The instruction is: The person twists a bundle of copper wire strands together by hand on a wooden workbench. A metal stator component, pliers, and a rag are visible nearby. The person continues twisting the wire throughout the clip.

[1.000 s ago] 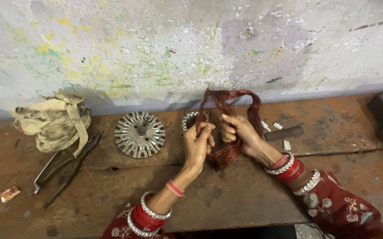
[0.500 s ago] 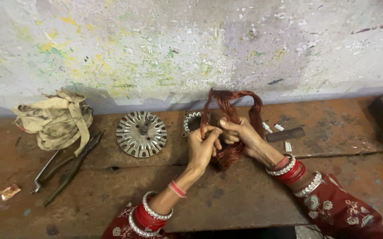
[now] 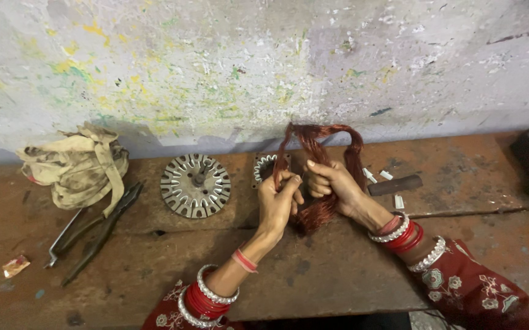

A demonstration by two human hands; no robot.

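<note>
At a worn wooden bench (image 3: 338, 275) set against a paint-flecked wall (image 3: 264, 67), I see both hands closed on a loop of copper wire (image 3: 322, 211) held upright just above the bench top. My left hand (image 3: 278, 201) pinches one strand of the loop between thumb and fingertips, on the side nearer the middle of the bench. My right hand (image 3: 332, 183) is wrapped around the bundle just beside it, fingers curled shut, with the top of the loop arching above both hands and its lower end hanging below them. The two hands are nearly touching. Behind the left hand a second round metal part (image 3: 266, 166) sits on the bench, mostly hidden by the wire and fingers, so I cannot tell its full shape. To its left lies a round slotted metal disc (image 3: 195, 185), flat on the wood. Farther left, a pair of pliers (image 3: 96, 232) lies at an angle, its jaws near a crumpled dirty rag (image 3: 78, 165). A small scrap of paper (image 3: 15, 266) rests near the bench's left edge. On the right, a short dark bar (image 3: 396, 184) lies near a few small white pieces (image 3: 385, 175).
</note>
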